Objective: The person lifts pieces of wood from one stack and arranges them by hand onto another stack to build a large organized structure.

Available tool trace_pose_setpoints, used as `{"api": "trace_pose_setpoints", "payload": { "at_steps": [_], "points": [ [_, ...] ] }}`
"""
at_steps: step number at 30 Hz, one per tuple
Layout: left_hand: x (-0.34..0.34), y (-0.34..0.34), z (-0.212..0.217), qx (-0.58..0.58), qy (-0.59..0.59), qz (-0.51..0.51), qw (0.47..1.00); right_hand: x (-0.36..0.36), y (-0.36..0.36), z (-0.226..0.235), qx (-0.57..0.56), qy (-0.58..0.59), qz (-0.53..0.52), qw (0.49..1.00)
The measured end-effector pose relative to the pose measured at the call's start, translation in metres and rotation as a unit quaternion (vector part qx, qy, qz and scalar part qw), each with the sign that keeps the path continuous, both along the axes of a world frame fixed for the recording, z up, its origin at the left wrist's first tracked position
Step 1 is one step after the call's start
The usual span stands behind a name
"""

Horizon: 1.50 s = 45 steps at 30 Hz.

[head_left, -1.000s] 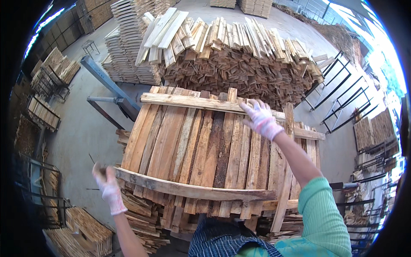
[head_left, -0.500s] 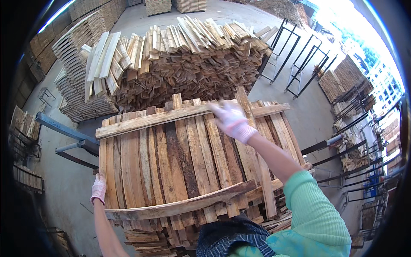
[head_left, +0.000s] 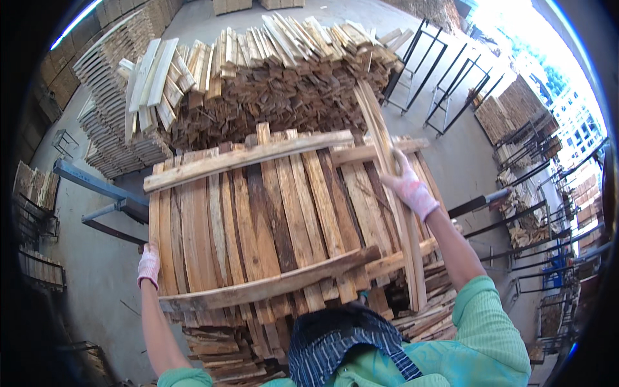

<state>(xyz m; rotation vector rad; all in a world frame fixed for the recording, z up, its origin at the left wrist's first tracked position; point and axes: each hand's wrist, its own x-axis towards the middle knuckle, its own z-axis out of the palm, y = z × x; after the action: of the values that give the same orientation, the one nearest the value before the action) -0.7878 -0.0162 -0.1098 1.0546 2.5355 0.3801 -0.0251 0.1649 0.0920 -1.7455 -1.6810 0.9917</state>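
In front of me lies a layer of narrow wooden boards (head_left: 258, 226) side by side on a stack. A crosswise board (head_left: 248, 159) rests over their far part, and a curved-edged board (head_left: 271, 282) crosses the near part. My right hand (head_left: 416, 192), in a white and pink glove, grips a long loose board (head_left: 406, 232) that lies lengthwise and slightly aslant over the right side. The thumb is on its left edge. At the layer's left edge, my gloved left hand (head_left: 149, 264) is closed on the outermost board (head_left: 156, 226); its fingertips are partly hidden.
Blue metal arms (head_left: 97, 184) stick out at the left, and a dark bar (head_left: 480, 203) at the right. A large pile of boards (head_left: 271, 97) stands beyond the stack. Black metal frames (head_left: 451, 90) stand at the far right. More boards (head_left: 225, 355) lie below, near my body.
My right hand has moved right and nearer, from the far crosswise board to the long loose board, which has shifted right. My left hand stays at the left edge.
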Motion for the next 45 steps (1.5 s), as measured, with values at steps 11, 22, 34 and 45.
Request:
{"api": "trace_pose_setpoints", "payload": {
  "at_steps": [11,22,34,45],
  "points": [
    [-0.004,-0.001,0.031,0.010,0.015,-0.051,0.999,-0.279,-0.019,-0.033,0.017,0.064,0.033,0.997],
    [0.343,0.005,0.167,0.383,0.009,-0.189,0.904,-0.114,-0.084,-0.005,0.096,0.084,0.183,0.975],
    [0.885,-0.070,0.115,-0.050,-0.189,-0.735,0.650,0.379,-0.298,-0.172,0.032,-0.007,-0.329,0.944],
    [1.104,-0.113,-0.060,-0.323,-0.261,-0.725,0.549,0.491,-0.483,-0.333,-0.397,0.017,-0.399,0.826]
  ]
}}
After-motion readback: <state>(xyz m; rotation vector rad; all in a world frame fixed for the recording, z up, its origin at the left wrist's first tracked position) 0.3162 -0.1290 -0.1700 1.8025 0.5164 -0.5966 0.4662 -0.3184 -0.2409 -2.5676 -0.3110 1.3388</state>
